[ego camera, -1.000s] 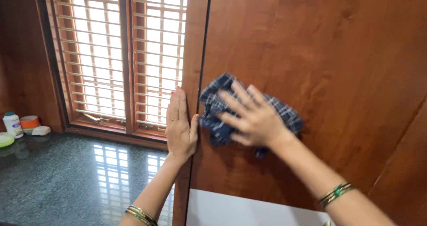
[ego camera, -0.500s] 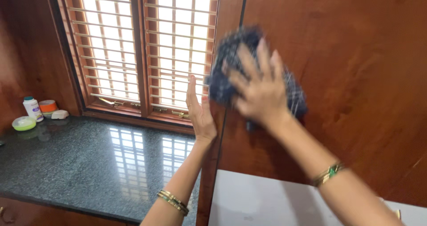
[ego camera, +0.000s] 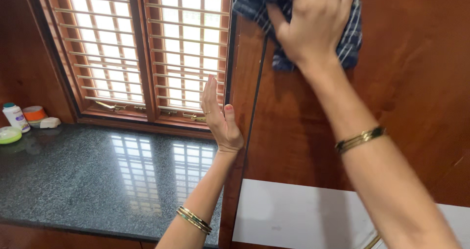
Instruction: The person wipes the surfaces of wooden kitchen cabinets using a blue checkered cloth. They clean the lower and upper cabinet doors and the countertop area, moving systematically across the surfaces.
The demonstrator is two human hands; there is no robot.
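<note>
My right hand (ego camera: pixel 313 21) presses a dark blue checked cloth (ego camera: pixel 350 38) flat against a reddish-brown wooden panel (ego camera: pixel 391 107), high up near the top of the view. The cloth sticks out left and right of my fingers. My left hand (ego camera: pixel 220 119) is held flat and upright, fingers together, against the narrow edge of that panel beside the window. Bangles circle both wrists.
A barred window (ego camera: pixel 142 48) in a wooden frame stands left of the panel. Below it lies a dark polished stone counter (ego camera: pixel 98 175). At its far left are a white bottle (ego camera: pixel 14 117), an orange-lidded jar (ego camera: pixel 34 114) and a green dish (ego camera: pixel 10 134). A white surface (ego camera: pixel 293 214) lies under the panel.
My right hand has slid the cloth upward on the panel, from mid-height to near the top. My left hand stays on the panel's edge.
</note>
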